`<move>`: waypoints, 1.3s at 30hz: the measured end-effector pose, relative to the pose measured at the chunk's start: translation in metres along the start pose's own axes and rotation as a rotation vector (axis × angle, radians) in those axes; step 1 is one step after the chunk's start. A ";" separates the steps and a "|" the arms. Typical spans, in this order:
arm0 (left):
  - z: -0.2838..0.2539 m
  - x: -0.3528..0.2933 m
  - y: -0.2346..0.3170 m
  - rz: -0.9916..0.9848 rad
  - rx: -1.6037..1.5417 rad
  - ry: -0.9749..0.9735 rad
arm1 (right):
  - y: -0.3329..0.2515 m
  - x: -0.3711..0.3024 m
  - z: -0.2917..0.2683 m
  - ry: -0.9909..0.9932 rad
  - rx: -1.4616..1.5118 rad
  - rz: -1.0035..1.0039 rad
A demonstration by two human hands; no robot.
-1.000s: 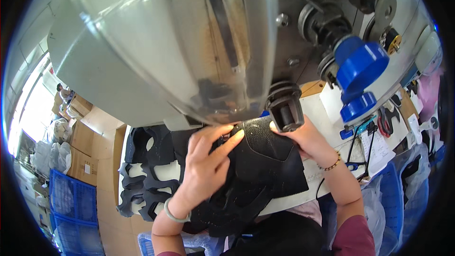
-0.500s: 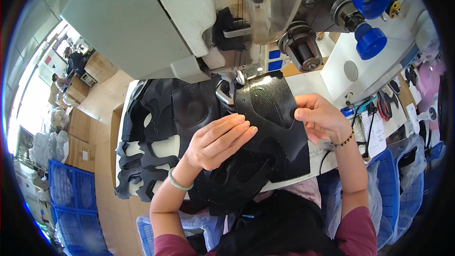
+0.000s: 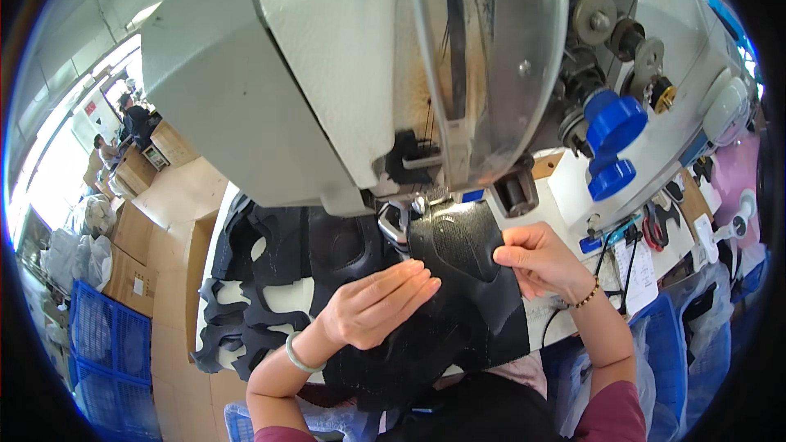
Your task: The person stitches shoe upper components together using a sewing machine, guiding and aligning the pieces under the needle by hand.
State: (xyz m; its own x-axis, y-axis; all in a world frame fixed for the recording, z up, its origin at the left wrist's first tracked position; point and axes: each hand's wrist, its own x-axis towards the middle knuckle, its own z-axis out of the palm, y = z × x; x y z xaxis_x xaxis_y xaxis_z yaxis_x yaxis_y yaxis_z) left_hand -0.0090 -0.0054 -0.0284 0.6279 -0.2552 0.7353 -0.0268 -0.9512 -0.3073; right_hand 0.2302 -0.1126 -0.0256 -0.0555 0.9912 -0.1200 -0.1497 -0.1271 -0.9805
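Observation:
A black sheet piece with a perforated, mesh-like panel (image 3: pixel 455 241) lies under the needle area of a sewing machine (image 3: pixel 327 57). At its right edge my right hand (image 3: pixel 547 260) pinches the sheet between thumb and index finger. My left hand (image 3: pixel 381 304) is over the black material just left of the panel, fingers stretched out side by side, thumb hidden beneath. A metal presser part (image 3: pixel 393 223) is at the panel's upper left. More black material (image 3: pixel 393 368) spreads below my left hand toward my lap.
Black cut pieces (image 3: pixel 266 233) lie at the table's left. Scissors (image 3: pixel 655 227), a paper slip (image 3: pixel 634 274) and a dark cable sit to the right. Blue baskets (image 3: pixel 110 319) and cardboard boxes (image 3: pixel 139 278) stand on the left floor; blue knobs (image 3: pixel 612 121) jut from the machine.
The view has tilted, so the machine fills more of the picture and the table sits lower. Both hands keep nearly the same places against the black sheet.

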 end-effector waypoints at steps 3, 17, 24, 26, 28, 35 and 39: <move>0.001 0.000 0.001 -0.008 0.003 -0.009 | 0.000 0.002 -0.002 0.000 -0.010 -0.039; 0.009 0.008 -0.008 -0.063 0.065 0.009 | 0.019 0.032 -0.023 0.092 0.202 -0.153; 0.012 0.006 -0.019 -0.079 0.047 0.001 | 0.015 0.038 -0.018 0.168 0.218 -0.160; 0.012 0.006 -0.021 -0.109 0.048 0.004 | 0.013 0.039 -0.017 0.152 0.229 -0.164; 0.011 0.008 -0.024 -0.120 0.048 0.014 | 0.016 0.039 -0.016 0.140 0.244 -0.166; -0.001 0.020 -0.020 -0.320 -0.038 -0.042 | 0.008 0.033 0.003 0.179 0.206 -0.232; -0.003 0.024 -0.013 -0.458 0.079 -0.066 | 0.004 0.023 0.027 0.205 0.055 -0.313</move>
State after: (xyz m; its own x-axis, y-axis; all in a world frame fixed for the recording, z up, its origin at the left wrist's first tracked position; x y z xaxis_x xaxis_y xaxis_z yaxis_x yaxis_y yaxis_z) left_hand 0.0046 0.0005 -0.0046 0.6094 0.2021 0.7667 0.3223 -0.9466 -0.0066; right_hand 0.2019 -0.0916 -0.0281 0.1995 0.9684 0.1498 -0.1809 0.1866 -0.9656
